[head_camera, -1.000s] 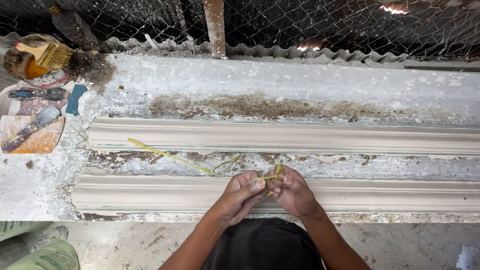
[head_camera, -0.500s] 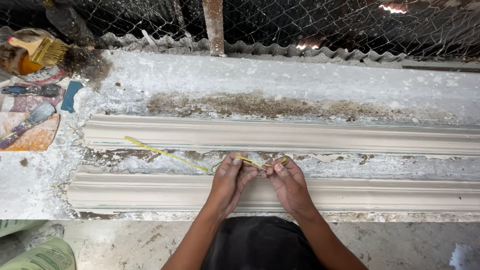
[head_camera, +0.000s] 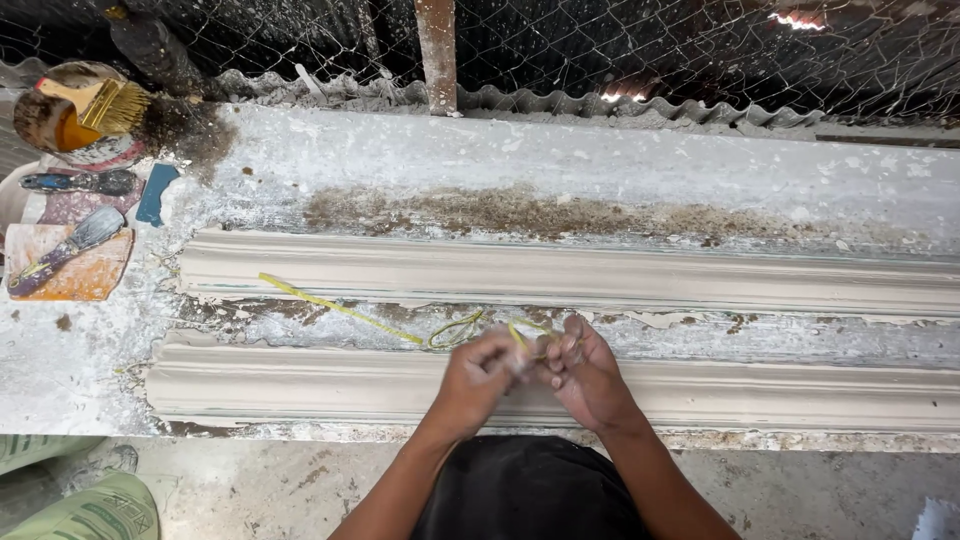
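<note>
Yellow string (head_camera: 340, 308) lies across the gap btwn 2 plaster cornice mouldings, its loose end trailing toward 10 o'clock, its near end looped and pinched at the hands. Left hand (head_camera: 480, 375) and right hand (head_camera: 585, 375) meet fingertip to fingertip over the near moulding (head_camera: 300, 385), both closed tight on the string. Far moulding (head_camera: 600, 275) runs parallel at 12 o'clock on the dusty workbench (head_camera: 600, 165). At 10 o'clock: brush (head_camera: 95, 100), scrapers (head_camera: 70, 240). Wire mesh (head_camera: 650, 45) behind.
</note>
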